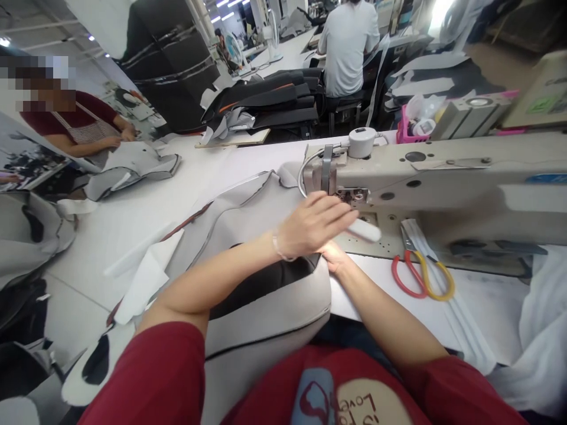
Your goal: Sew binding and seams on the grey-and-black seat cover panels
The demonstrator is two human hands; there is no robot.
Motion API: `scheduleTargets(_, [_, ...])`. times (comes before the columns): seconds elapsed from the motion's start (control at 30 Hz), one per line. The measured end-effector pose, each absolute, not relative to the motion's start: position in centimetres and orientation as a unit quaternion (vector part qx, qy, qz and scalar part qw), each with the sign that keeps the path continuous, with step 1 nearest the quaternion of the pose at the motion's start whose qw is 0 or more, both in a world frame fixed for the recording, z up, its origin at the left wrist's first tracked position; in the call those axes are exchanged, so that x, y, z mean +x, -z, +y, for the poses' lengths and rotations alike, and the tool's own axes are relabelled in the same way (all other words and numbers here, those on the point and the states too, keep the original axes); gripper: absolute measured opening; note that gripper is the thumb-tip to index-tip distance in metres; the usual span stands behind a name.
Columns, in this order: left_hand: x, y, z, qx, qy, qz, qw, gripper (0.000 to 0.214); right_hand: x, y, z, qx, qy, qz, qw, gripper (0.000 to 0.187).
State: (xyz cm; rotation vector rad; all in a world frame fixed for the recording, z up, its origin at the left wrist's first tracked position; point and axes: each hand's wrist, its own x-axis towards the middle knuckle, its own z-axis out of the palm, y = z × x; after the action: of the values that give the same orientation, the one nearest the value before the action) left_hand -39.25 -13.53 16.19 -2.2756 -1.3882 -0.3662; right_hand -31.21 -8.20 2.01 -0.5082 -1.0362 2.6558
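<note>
My left hand [310, 223] reaches across in front of the sewing machine's needle area, its fingers close together and slightly blurred. A white, round-ended handle [365, 230] sticks out to the right from under those fingers; the rest of that tool is hidden. Below it, my right hand [335, 258] grips the edge of a large grey fabric cover [283, 307], and its fingertips are partly covered by my left hand. The cover has black edging and a dark inner side, and it drapes from the table toward my lap. The machine head [328, 171] stands right behind my hands.
Scissors with red and yellow handles [423, 274] lie by the machine bed, beside white strips [465, 324]. A pink basket [411, 124] stands behind the machine arm. Across the table, a co-worker [95, 127] handles grey fabric; another person [349, 50] sits farther back.
</note>
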Motion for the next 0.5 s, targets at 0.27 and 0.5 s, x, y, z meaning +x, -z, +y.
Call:
scheduleTargets(0.27, [-45.9, -11.4, -22.7, -0.631, 0.28, -0.624, 0.365, 0.035, -31.6, -1.5, -8.6, -0.231, -0.905, -0.343, 0.101, 0.034])
scheduleTargets(0.5, [-44.0, -4.7, -23.5, -0.699, 0.154, -0.651, 0.251, 0.027, -31.6, -1.7, -8.4, -0.227, -0.896, -0.369, 0.094, 0.035])
